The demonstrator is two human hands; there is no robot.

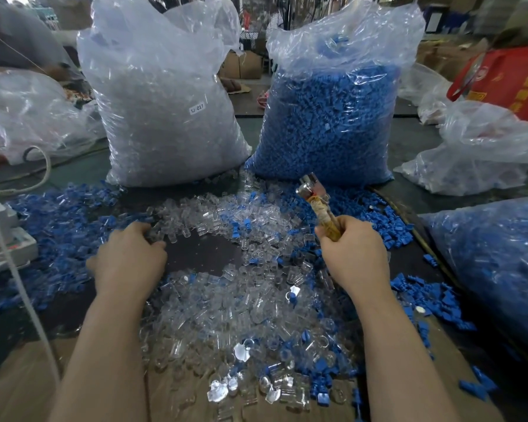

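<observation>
My right hand (355,254) grips the wooden handle of a small metal-headed hammer (313,193), whose head points up and away over the pile. My left hand (131,257) rests knuckles-up at the left edge of a heap of clear plastic caps (226,300), fingers curled into the pieces; what they hold is hidden. Loose blue plastic parts (61,220) are mixed in and spread to both sides. A small bare patch of dark mat (201,254) lies between my hands.
Two tall plastic bags stand behind the pile: one of clear parts (165,117), one of blue parts (326,117). Another bag of blue parts (500,269) lies right. More bags sit left (28,117) and right (476,153). Cardboard (22,376) covers the near edge.
</observation>
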